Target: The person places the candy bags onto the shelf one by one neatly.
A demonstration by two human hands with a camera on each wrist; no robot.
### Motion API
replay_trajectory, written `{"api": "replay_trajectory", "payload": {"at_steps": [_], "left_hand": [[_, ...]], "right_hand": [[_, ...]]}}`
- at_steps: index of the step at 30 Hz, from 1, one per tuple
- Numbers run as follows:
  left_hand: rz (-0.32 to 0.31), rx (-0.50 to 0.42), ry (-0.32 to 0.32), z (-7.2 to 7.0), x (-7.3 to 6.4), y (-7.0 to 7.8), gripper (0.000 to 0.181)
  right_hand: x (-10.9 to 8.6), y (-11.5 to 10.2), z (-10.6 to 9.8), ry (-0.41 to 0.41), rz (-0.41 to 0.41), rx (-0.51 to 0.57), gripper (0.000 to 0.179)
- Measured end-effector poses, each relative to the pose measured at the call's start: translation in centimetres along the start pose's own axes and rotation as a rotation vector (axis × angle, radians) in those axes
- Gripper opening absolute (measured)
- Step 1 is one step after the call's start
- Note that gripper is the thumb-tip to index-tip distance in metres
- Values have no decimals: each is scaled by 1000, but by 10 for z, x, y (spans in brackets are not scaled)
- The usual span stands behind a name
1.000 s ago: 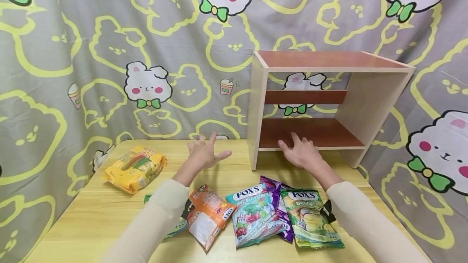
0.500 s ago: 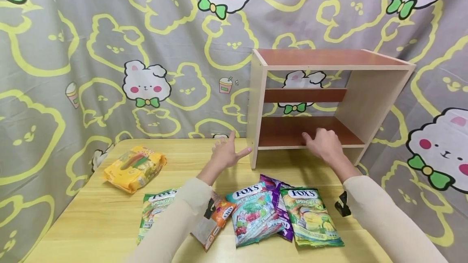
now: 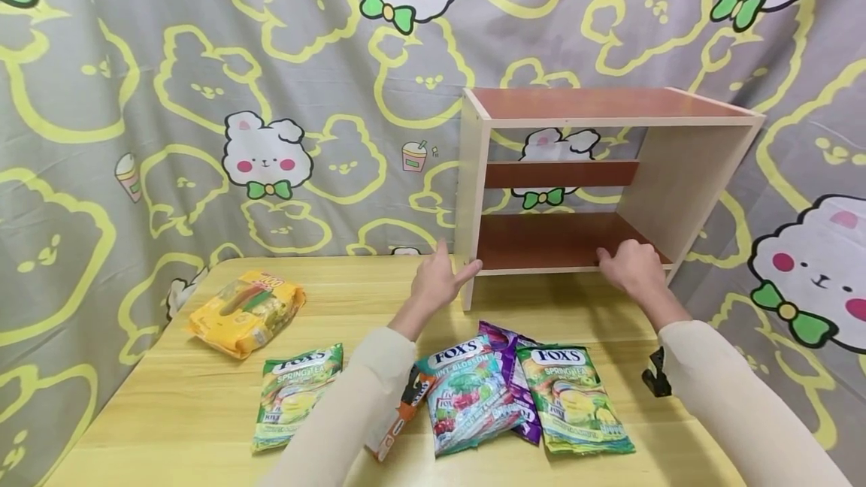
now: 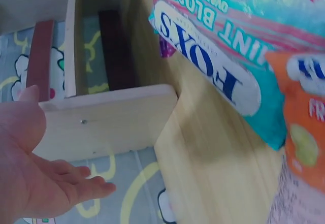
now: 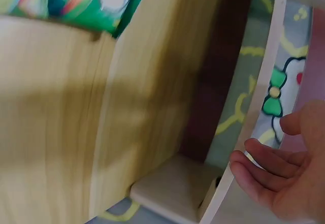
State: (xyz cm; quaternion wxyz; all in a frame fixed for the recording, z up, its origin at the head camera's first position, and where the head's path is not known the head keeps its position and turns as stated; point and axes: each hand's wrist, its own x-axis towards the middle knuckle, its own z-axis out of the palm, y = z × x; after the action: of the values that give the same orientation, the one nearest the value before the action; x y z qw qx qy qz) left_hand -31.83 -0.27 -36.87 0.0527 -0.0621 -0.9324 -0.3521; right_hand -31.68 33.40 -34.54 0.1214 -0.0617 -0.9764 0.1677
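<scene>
A small wooden shelf unit [image 3: 476, 194] with brown boards stands at the back right. My left hand [image 3: 435, 280] is at its left side panel, thumb spread towards the front edge; in the left wrist view, the fingers [image 4: 84, 188] extend along that panel's outer face. Whether they touch it is unclear. My right hand [image 3: 632, 269] is at the right end of the lower board [image 3: 541, 239]. In the right wrist view its fingers [image 5: 259, 176] are loosely bent by the board's front edge, with nothing held between them and the thumb.
Fox's candy bags lie in front: a green one [image 3: 291, 397], an orange one [image 3: 406, 412] partly behind my left sleeve, a teal one [image 3: 470, 397] overlapping a purple one [image 3: 524, 397], and another green one [image 3: 575, 400]. A yellow packet [image 3: 246, 314] lies far left. A patterned curtain [image 3: 338, 96] hangs behind.
My left hand has moved right, up to the shelf unit's left panel. My right hand has slid right along the lower board. The left green bag has come out from behind my sleeve.
</scene>
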Motion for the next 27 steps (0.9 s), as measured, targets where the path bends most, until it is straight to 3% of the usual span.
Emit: {"api": "replay_trajectory", "payload": {"at_steps": [6,14,20,27], "left_hand": [[28,-30,58,11,2,4,93],[75,14,120,22,6,12,83],[85,-41,123,25,10,16,78],[85,-86,128,28,14,19,66]], "right_hand": [[5,21,-7,-14,65,-20,55],[11,50,-22,-14,146,-41,58],[15,64,-31,16,145,-73,56],[23,68,-48,42,235,-25,73]]}}
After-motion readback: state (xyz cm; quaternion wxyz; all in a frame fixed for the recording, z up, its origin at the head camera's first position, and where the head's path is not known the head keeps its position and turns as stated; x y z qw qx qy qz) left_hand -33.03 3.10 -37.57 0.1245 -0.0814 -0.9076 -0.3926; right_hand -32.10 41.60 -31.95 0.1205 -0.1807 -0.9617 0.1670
